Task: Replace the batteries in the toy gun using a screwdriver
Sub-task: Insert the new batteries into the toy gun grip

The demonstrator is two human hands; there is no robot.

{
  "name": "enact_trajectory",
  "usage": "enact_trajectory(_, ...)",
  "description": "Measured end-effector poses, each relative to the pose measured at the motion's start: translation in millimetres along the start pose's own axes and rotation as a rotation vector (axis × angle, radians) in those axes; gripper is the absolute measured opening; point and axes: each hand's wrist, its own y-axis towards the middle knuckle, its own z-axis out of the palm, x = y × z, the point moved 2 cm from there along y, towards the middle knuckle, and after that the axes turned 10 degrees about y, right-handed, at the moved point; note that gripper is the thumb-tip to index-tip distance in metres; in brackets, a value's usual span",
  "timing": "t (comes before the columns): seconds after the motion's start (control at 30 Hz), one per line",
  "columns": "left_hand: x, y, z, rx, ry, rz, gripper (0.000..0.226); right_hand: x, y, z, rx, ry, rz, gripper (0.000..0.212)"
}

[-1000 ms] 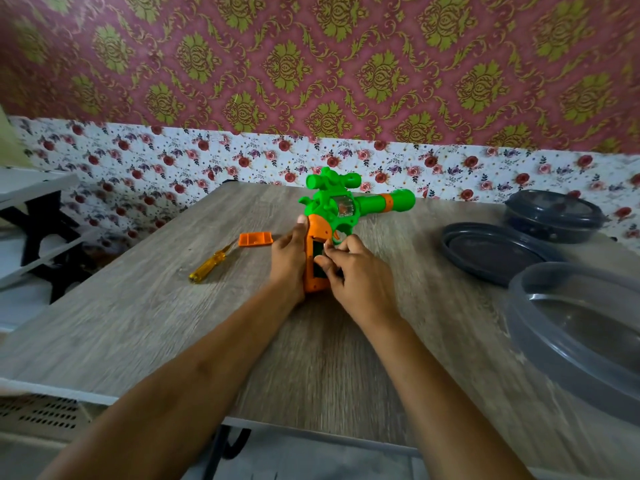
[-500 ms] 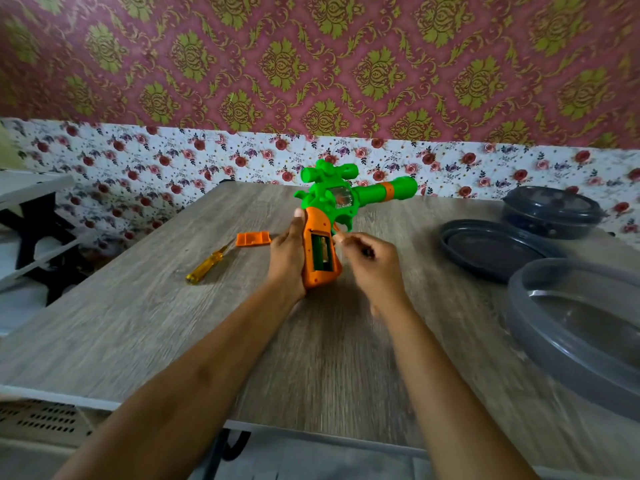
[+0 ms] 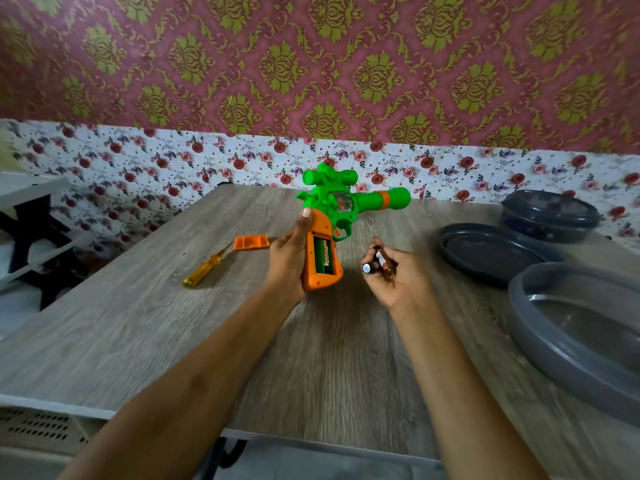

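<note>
Your left grip [image 3: 289,258] is clamping the orange handle of the light, hollow green plastic toy gun [image 3: 332,216] above the tabletop [image 3: 138,327]; your right grip [image 3: 398,275] is closing around a small, slick brown battery [image 3: 379,261] (pinch its middle).

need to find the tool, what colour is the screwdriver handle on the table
Translucent yellow screwdriver handle, lying on the wooden table; head view.

Two bare forearms, no sleeves in view, no watch, rings or bands. Left hand [image 3: 289,258] with a short, pale thumbnail showing at the tip. Right hand [image 3: 398,278] palm-up, creases visible across the palm, fingers [image 3: 379,244] slightly motion-blurred.
</note>
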Motion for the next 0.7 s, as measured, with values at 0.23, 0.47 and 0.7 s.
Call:
enact_trajectory(0.23,0,-2,2,0.001,0.002,0.0,0.029,0,-10,4,-0.05,0.044,-0.052,0.009)
enact_trajectory(0.47,0,-1,1,-0.01,0.007,-0.002,0.035,-5,-11,3,-0.075,-0.256,-0.067,0.024)
enact_trajectory(0.7,2,0,0,-0.034,0.016,-0.015,0.036,-6,-15,3,-0.105,-0.76,-0.241,0.022)
